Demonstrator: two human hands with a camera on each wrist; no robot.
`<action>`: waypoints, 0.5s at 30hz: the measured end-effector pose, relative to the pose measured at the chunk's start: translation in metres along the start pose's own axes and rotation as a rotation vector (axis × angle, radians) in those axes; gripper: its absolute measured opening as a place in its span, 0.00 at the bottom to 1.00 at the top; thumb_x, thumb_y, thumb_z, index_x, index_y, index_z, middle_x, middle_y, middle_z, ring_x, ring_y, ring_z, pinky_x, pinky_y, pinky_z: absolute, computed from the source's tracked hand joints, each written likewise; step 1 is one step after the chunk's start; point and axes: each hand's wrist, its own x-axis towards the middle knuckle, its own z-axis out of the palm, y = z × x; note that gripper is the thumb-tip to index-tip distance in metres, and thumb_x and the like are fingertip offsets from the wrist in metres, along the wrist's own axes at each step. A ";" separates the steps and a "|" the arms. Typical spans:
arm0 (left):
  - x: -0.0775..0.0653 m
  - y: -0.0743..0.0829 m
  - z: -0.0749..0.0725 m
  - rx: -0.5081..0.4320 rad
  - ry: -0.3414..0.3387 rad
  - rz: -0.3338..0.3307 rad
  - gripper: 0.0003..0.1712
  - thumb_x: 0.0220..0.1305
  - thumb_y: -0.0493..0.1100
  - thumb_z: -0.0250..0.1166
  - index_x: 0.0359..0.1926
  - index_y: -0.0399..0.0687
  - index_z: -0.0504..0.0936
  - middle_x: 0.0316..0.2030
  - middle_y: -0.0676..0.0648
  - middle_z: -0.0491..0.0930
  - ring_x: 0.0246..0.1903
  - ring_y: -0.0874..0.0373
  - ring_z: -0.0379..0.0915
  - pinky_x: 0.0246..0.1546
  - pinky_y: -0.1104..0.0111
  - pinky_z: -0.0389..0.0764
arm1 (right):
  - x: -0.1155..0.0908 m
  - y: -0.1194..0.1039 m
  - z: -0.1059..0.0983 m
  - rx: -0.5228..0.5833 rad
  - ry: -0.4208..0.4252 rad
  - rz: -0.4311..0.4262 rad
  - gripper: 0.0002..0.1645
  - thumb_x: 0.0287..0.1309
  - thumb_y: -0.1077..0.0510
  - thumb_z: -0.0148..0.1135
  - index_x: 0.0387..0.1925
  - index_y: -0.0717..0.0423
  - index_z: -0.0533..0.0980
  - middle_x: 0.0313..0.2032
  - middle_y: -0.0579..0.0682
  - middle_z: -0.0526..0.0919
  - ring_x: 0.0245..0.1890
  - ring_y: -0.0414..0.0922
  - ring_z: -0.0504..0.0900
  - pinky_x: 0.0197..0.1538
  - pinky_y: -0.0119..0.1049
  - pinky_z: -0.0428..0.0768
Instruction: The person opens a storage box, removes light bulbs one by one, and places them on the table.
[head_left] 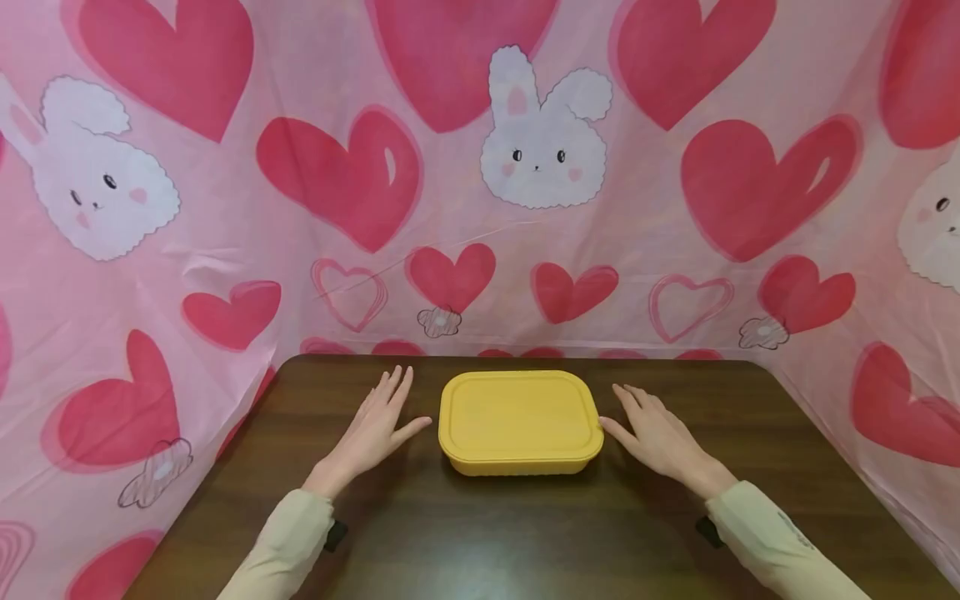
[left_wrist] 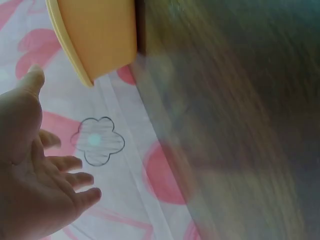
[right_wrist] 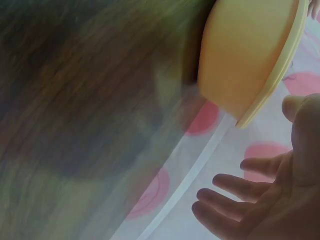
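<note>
A yellow rectangular box (head_left: 521,417) with rounded corners and a lid on top sits on the dark wooden table. To its left my left hand (head_left: 369,429) is held with fingers extended and thumb toward the box, a small gap between them. On the other side my right hand (head_left: 656,433) has its fingers extended too, its thumb tip very close to the box's right edge; whether it touches, I cannot tell. Both wrist views show the box's side wall (left_wrist: 102,37) and the bare palms, with nothing held. What the box contains is hidden by the lid.
The brown wooden table (head_left: 517,533) has rounded far corners. Behind it and along both sides hangs a pink cloth (head_left: 465,192) printed with hearts and rabbits. Dark straps or devices (head_left: 335,536) show at the cuffs of the light sleeves (head_left: 288,537).
</note>
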 end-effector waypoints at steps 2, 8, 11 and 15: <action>0.000 0.002 0.000 -0.030 -0.018 -0.011 0.54 0.64 0.63 0.63 0.78 0.42 0.48 0.78 0.36 0.47 0.78 0.37 0.42 0.75 0.42 0.52 | -0.001 -0.003 0.001 0.023 -0.009 0.001 0.47 0.68 0.34 0.51 0.71 0.66 0.61 0.67 0.70 0.68 0.66 0.69 0.68 0.63 0.67 0.71; 0.000 0.010 0.002 -0.123 -0.052 -0.026 0.53 0.64 0.60 0.65 0.77 0.37 0.51 0.77 0.38 0.53 0.77 0.40 0.48 0.74 0.44 0.58 | -0.004 -0.009 0.003 0.078 -0.070 0.043 0.50 0.68 0.32 0.50 0.71 0.68 0.59 0.67 0.71 0.68 0.66 0.69 0.68 0.62 0.68 0.72; 0.002 0.013 0.005 -0.173 -0.067 -0.026 0.51 0.64 0.59 0.66 0.75 0.35 0.55 0.75 0.36 0.57 0.75 0.39 0.53 0.73 0.44 0.60 | -0.005 -0.010 0.004 0.100 -0.100 0.061 0.52 0.68 0.31 0.49 0.71 0.71 0.58 0.67 0.74 0.67 0.67 0.70 0.67 0.63 0.68 0.70; 0.004 0.016 0.009 -0.226 -0.085 -0.030 0.48 0.64 0.57 0.66 0.74 0.35 0.59 0.72 0.35 0.63 0.72 0.38 0.59 0.71 0.44 0.64 | -0.006 -0.011 0.005 0.119 -0.104 0.050 0.50 0.68 0.33 0.51 0.69 0.74 0.61 0.65 0.74 0.69 0.65 0.69 0.70 0.64 0.66 0.71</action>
